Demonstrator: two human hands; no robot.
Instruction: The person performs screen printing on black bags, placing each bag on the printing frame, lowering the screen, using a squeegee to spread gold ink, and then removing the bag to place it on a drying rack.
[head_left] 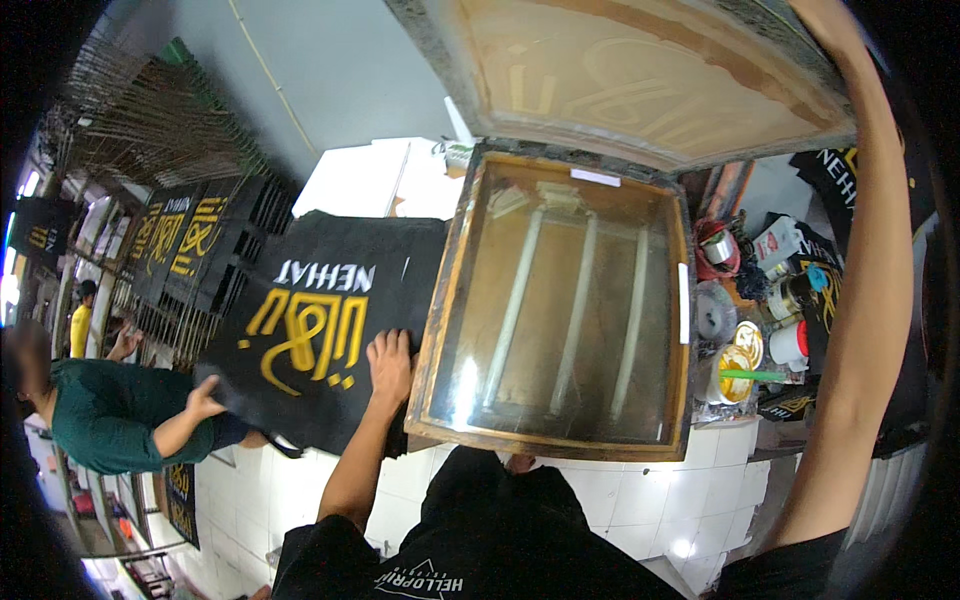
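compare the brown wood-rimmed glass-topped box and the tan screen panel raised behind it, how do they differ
Pose: the brown wood-rimmed glass-topped box lies flat, while the tan screen panel slants up behind it.
Look: the box's top is clear, showing three long pale tubes beneath; the tan screen panel is cloudy, with faint curved markings.
Both are flat surfaces set in a frame.

At the right, standing close together: a red-and-white tub (789, 344), a dark jar (788, 298) with something blue beside it, and a white container (778, 243). At the upper left, a wire rack (150, 135), next to a grey wall (340, 80). Far to the left, a person in yellow (81, 327). Below, white floor tiles (640, 490), shining in one spot.
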